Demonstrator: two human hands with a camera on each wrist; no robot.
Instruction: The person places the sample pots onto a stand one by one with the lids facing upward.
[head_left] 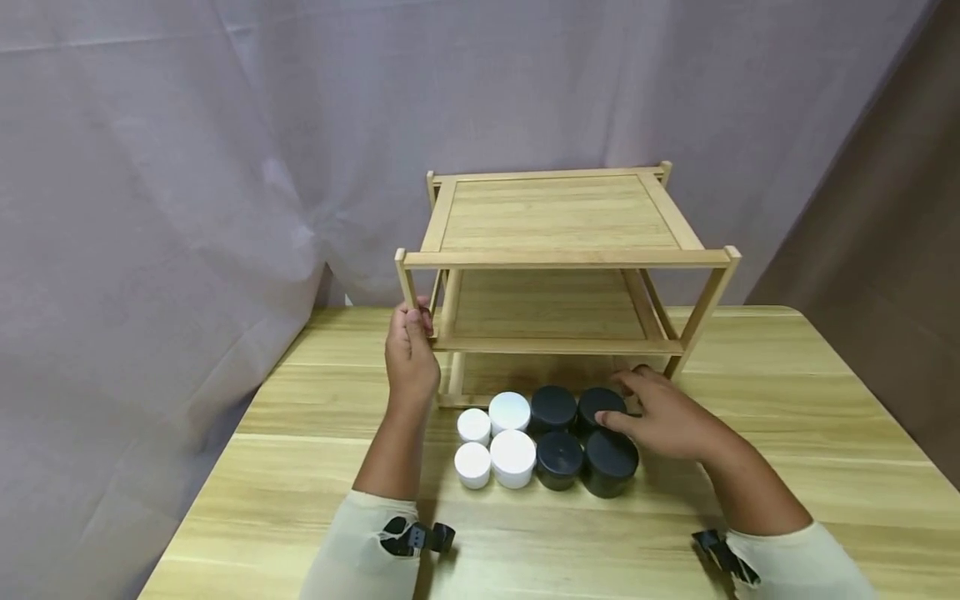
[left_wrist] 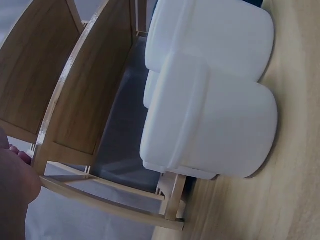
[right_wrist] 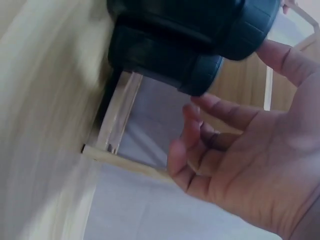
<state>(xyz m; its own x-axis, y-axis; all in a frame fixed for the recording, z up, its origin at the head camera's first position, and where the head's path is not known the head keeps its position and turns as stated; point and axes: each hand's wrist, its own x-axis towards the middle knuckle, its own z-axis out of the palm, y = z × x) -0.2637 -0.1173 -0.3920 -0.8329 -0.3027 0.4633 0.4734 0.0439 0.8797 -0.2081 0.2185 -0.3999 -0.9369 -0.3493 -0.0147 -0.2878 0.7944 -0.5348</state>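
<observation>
A two-tone group of lidded jars stands in two rows: white jars (head_left: 513,457) on the left, black jars (head_left: 558,454) on the right. My right hand (head_left: 663,417) is at the back-right black jar (head_left: 597,402), its thumb over the near side of the lid and index finger at the far edge. The other right fingers curl loosely beside it in the right wrist view. My left hand (head_left: 411,350) grips the front left post of a wooden shelf rack (head_left: 566,258), just under the top level. White jars (left_wrist: 220,120) fill the left wrist view's middle.
The rack stands directly behind the jars, its lowest rail (head_left: 474,401) near the back row. All of it rests on a light wooden table (head_left: 300,492). Grey cloth (head_left: 225,167) hangs behind and at the left; a darker drape (head_left: 885,250) hangs at the right.
</observation>
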